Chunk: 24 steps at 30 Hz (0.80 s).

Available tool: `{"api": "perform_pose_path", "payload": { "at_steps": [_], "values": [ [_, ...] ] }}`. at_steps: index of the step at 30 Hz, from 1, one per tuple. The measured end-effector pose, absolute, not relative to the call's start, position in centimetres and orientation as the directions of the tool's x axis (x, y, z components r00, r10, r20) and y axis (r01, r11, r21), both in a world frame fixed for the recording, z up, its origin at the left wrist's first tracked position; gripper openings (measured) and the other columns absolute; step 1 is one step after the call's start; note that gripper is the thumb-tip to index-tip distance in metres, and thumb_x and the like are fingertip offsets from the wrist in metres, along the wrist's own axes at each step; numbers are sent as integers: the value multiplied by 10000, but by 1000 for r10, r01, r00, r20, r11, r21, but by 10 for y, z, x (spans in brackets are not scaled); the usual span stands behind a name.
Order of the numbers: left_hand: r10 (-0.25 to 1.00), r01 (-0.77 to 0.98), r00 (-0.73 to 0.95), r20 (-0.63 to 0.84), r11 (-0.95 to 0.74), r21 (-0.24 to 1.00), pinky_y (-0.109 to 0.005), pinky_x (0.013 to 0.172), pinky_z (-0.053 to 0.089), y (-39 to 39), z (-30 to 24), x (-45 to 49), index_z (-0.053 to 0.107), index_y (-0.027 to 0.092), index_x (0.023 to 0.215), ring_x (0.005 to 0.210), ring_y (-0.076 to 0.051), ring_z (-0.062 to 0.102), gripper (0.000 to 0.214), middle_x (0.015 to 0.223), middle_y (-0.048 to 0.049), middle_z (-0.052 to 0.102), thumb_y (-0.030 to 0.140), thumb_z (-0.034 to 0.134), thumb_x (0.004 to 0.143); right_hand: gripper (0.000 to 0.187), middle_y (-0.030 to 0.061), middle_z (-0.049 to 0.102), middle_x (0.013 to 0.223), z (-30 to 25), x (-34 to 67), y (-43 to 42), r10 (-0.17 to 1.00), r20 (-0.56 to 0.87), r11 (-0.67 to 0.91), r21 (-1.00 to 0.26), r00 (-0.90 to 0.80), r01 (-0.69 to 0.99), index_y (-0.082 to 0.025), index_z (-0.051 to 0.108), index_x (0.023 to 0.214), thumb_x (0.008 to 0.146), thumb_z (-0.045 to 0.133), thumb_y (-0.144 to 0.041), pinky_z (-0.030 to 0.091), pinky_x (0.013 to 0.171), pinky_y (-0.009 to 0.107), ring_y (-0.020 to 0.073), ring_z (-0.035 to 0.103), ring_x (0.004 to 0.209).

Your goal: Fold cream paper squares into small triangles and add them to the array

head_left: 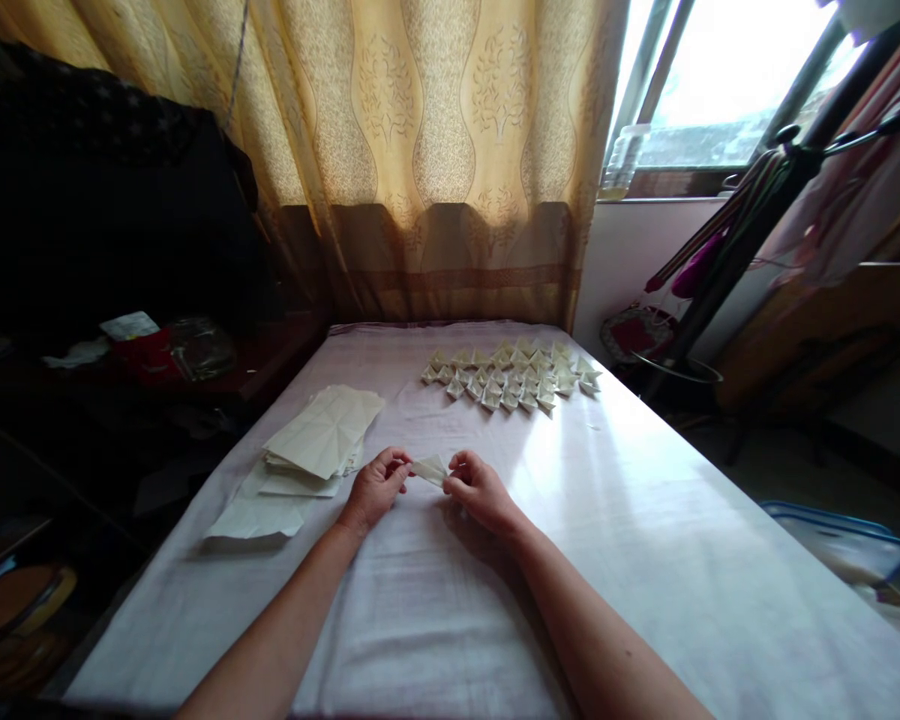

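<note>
A small folded piece of cream paper (429,468) is pinched between both my hands just above the table's middle. My left hand (375,487) grips its left end with closed fingers. My right hand (478,489) pinches its right end. To the left lies a stack of flat creased paper sheets (319,438), with one more sheet (259,517) nearer the table's left edge. Farther back sit several small folded paper pieces (511,376) in a tight cluster.
The table is covered with a white cloth (645,540). A patterned curtain (435,150) hangs behind it. Dark cluttered furniture (120,300) stands to the left. A black stand (727,260) and a blue-rimmed container (840,540) are at the right.
</note>
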<state>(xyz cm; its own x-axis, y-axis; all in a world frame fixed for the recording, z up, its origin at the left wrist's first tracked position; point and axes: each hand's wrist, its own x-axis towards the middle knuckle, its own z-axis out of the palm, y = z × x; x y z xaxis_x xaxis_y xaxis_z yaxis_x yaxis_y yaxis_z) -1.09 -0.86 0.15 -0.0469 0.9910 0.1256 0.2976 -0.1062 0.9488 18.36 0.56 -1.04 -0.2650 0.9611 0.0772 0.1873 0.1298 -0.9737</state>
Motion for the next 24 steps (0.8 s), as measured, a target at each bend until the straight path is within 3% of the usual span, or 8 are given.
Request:
{"api": "perform_pose_path", "payload": {
  "at_steps": [4,7,13,24],
  "values": [
    [985,391,-47,164,-133,911,-215,528,440,-14,4,-16,679,212,824,542,-134,590,213,606,28,629,408,620,765,59,-70,513,588,-11,184,6,961,103,150,-974,-256,171,-211,538,706,664,532,-252,350,523,206,99,444,550],
    [978,461,-29,204,-168,871,-239,597,476,-20,7,-20,722,231,828,599,-160,624,169,629,13,668,367,643,766,90,-56,541,604,-11,183,7,964,103,146,-976,-246,164,-203,585,712,671,518,-247,376,556,213,107,468,579],
    [952,560,21,306,-265,785,-309,828,504,-28,12,-20,755,275,856,842,-226,688,138,896,-37,770,301,643,781,129,-41,582,609,-7,186,9,973,63,98,-984,-224,150,-192,626,715,673,522,-256,375,534,205,103,479,558],
    [930,679,45,366,-297,672,-308,885,470,-27,11,-17,686,236,867,905,-219,628,152,951,-78,685,275,540,878,302,13,670,685,5,189,3,970,15,50,-989,-242,137,-172,683,761,762,583,-457,398,488,199,103,514,543]
  ]
}}
